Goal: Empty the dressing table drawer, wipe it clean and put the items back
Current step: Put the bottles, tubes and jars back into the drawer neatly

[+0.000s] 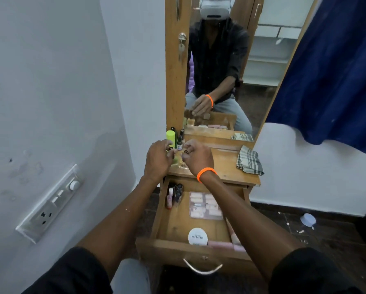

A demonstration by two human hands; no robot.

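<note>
Emptying step: left hand [157, 159] and right hand [195, 157] each pinch small bottles above the bench [226, 166]; next, set them down, then clear the drawer [177, 221].

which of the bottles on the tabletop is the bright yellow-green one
The tall bottle at the back left corner of the tabletop, beside the mirror frame. The small bottles next to it are dark.

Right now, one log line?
phase: emptying | drawer: open, part full | hands: left, right placing small bottles on tabletop | cloth: unused
</note>
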